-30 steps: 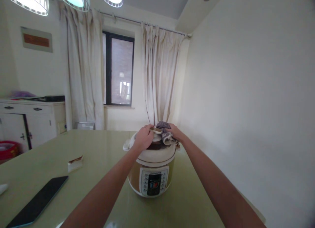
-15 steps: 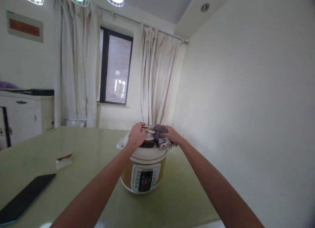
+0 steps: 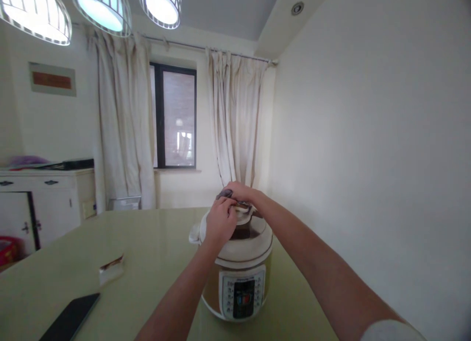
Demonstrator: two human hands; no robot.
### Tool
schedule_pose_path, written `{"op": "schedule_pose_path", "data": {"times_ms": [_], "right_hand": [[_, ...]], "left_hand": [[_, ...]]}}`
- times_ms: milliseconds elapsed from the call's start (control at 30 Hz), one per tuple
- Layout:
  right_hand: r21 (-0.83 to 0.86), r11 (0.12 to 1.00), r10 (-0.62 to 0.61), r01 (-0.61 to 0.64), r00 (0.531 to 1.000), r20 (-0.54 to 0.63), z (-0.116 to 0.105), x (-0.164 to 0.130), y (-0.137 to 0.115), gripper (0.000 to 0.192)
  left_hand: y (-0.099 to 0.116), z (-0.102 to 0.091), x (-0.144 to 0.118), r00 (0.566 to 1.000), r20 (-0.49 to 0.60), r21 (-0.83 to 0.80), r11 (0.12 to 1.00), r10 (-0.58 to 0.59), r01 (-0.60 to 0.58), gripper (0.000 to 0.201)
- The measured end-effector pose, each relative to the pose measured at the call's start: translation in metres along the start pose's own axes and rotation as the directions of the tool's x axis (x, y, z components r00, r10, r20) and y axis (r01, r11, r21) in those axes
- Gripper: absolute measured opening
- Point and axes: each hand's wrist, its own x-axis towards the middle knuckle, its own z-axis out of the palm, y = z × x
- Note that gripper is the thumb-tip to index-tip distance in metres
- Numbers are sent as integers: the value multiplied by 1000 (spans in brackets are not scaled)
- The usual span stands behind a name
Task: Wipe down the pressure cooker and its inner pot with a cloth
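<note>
An electric pressure cooker (image 3: 243,260) with a white lid and brown sides stands on the table, its control panel (image 3: 243,293) facing me. My left hand (image 3: 221,221) is closed on the left side of the lid handle (image 3: 242,208). Behind the handle, my right hand (image 3: 240,191) presses a purple-grey cloth (image 3: 224,194) near the fingers of my left hand. Most of the cloth is hidden by my hands.
The greenish table (image 3: 154,252) carries a dark phone-like slab (image 3: 71,317) and a small white packet with a brown edge (image 3: 111,270) on the left. A white wall (image 3: 368,135) rises on the right. Caged lamps (image 3: 103,10) hang above.
My right hand has carried the cloth from the right side of the lid handle to behind it, toward the left. The left hand stays at the handle. The camera view has shifted.
</note>
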Motion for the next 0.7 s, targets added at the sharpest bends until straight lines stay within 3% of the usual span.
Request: {"op": "schedule_pose_path", "data": {"times_ms": [133, 300, 500, 600, 700], "right_hand": [[64, 997, 49, -45, 996, -71, 1, -21, -1, 20], [114, 987, 122, -110, 986, -109, -12, -84, 4, 21], [216, 965, 154, -145, 988, -25, -26, -152, 6, 19], [32, 991, 130, -129, 990, -56, -27, -144, 6, 22], [-114, 989, 80, -95, 989, -127, -22, -102, 6, 32]], "left_hand": [[3, -2, 0, 1000, 10, 12, 1000, -21, 21, 36], [4, -3, 0, 997, 26, 36, 997, -73, 72, 37], [1, -1, 1, 998, 36, -18, 999, -43, 44, 31], [0, -2, 1, 999, 37, -12, 999, -37, 38, 31], [0, -5, 1, 999, 48, 11, 1000, -14, 13, 31]]}}
